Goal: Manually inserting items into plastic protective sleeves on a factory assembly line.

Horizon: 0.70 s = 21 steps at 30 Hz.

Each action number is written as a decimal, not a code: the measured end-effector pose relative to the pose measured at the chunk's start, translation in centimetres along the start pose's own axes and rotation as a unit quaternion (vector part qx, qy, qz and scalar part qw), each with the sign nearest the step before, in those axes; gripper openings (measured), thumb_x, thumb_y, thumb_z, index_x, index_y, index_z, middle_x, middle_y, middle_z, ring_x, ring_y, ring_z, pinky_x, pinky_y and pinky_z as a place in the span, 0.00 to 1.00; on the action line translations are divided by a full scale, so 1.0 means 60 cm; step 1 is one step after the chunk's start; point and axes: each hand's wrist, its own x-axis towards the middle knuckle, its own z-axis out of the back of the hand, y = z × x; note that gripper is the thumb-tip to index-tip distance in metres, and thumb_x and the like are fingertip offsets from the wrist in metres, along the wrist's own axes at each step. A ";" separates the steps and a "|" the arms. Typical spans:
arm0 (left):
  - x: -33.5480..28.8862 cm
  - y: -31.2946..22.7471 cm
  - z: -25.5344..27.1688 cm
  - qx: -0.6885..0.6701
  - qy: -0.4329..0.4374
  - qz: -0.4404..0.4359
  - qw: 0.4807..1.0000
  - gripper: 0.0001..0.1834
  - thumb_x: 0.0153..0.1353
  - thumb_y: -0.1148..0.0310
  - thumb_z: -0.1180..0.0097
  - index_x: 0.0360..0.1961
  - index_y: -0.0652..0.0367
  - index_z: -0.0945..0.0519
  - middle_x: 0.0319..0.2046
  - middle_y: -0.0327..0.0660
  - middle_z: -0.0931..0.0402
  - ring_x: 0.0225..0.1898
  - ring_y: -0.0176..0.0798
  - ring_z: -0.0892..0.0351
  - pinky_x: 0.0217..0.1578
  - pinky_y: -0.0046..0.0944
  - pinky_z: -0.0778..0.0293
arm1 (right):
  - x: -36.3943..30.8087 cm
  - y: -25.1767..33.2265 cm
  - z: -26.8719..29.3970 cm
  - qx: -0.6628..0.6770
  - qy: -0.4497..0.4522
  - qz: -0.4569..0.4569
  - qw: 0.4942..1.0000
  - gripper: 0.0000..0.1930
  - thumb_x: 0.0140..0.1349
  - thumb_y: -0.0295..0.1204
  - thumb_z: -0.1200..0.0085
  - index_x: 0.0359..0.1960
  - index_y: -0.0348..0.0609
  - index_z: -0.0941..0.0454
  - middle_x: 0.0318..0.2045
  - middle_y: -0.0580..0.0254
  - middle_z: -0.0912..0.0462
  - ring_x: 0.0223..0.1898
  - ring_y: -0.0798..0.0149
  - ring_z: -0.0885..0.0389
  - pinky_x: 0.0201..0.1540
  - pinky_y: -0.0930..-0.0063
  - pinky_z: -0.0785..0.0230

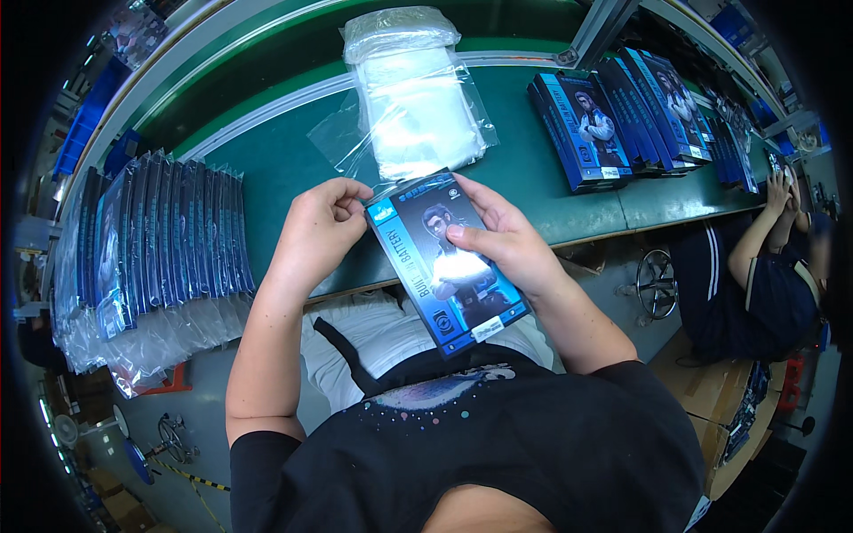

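Observation:
My right hand grips a flat blue and black printed box along its right side, thumb across the front. The box is tilted toward me above the bench's near edge, a bright glare on its face. At its top left corner my left hand is closed, thumb and fingertips pinching what looks like the edge of a clear plastic bag around the box. Beyond the box lies a stack of clear plastic bags on the green bench.
On the left, a row of bagged boxes stands on edge, loose film overhanging the bench's near edge. Unbagged boxes are stacked at the right on the green bench. Beyond them a co-worker sits. An open carton stands at lower right.

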 end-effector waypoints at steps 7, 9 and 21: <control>-0.034 -0.015 -0.023 -0.021 -0.056 -0.136 0.989 0.13 0.55 0.82 0.44 0.44 0.67 0.23 0.32 0.39 0.24 0.35 0.28 0.23 0.38 0.29 0.25 | -0.011 -0.013 -0.011 -0.042 -0.051 0.071 0.995 0.30 0.60 0.24 0.44 0.61 0.28 0.45 0.54 0.47 0.29 0.54 0.64 0.29 0.56 0.71 0.36; -0.040 -0.016 -0.019 -0.009 -0.021 -0.167 0.986 0.13 0.55 0.81 0.43 0.43 0.66 0.23 0.32 0.39 0.24 0.35 0.28 0.22 0.38 0.29 0.25 | -0.013 -0.008 -0.012 -0.019 -0.056 0.049 0.997 0.24 0.58 0.23 0.42 0.54 0.30 0.38 0.49 0.49 0.26 0.49 0.67 0.25 0.51 0.74 0.31; -0.057 0.005 -0.078 -0.600 -0.016 0.069 0.797 0.24 0.60 0.69 0.42 0.56 0.66 0.32 0.47 0.47 0.24 0.46 0.40 0.22 0.48 0.38 0.26 | -0.022 -0.013 -0.037 -0.039 0.006 -0.040 0.998 0.13 0.53 0.21 0.35 0.35 0.37 0.29 0.31 0.60 0.19 0.31 0.75 0.21 0.32 0.82 0.28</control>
